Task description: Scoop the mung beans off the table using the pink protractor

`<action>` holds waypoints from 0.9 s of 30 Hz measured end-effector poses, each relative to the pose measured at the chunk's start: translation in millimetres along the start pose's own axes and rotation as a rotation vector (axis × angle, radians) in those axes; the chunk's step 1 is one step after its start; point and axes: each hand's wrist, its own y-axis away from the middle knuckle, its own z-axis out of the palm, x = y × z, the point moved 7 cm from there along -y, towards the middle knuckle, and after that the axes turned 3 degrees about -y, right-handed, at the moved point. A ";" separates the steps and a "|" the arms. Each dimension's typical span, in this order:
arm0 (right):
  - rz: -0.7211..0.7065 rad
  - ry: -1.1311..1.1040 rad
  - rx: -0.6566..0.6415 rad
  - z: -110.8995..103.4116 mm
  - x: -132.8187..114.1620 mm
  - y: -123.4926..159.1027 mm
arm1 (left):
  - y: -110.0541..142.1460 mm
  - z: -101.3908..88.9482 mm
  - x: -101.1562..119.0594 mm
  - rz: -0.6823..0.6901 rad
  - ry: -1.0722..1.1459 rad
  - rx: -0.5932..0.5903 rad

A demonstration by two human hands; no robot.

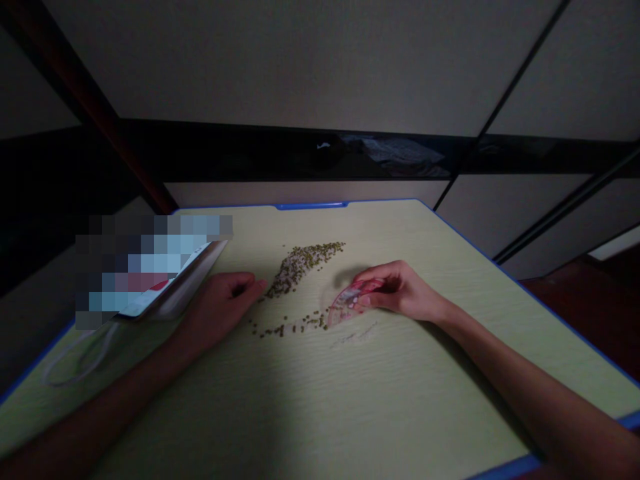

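One blue-edged, yellow-green tabletop faced grey panels; R hand pinched curved clear-pink plastic pc.; L hand grip unclear.

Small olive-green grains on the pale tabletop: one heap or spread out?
Spread out: besides a dense heap, a loose row runs to the clear pink-edged plastic piece in the right hand.

Looked dim, darkest at the far left. Glowed bright on the screen, partly hidden by big blurry squares. Left soft shadows on the table. Stretched near the edges.
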 end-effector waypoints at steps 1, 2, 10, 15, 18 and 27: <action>0.000 -0.003 -0.004 0.4 0.3 0.1 | 0.2 -0.3 -0.4 0.002 -0.001 0.004; 0.001 -0.005 -0.008 0.9 0.5 0.3 | 0.4 -0.4 -0.7 0.003 -0.001 0.004; -0.005 -0.009 -0.029 5.5 -0.3 0.8 | -0.5 -0.4 0.7 0.009 -0.019 0.007; -0.002 -0.003 -0.029 4.9 -0.3 0.7 | -0.8 1.0 -0.8 0.015 -0.015 0.003; 0.006 -0.009 -0.009 3.4 -0.2 1.3 | -0.3 0.7 -1.3 0.011 -0.015 0.011; -0.027 0.043 -0.034 9.1 -2.9 2.8 | -0.2 -0.2 1.5 0.017 -0.014 0.007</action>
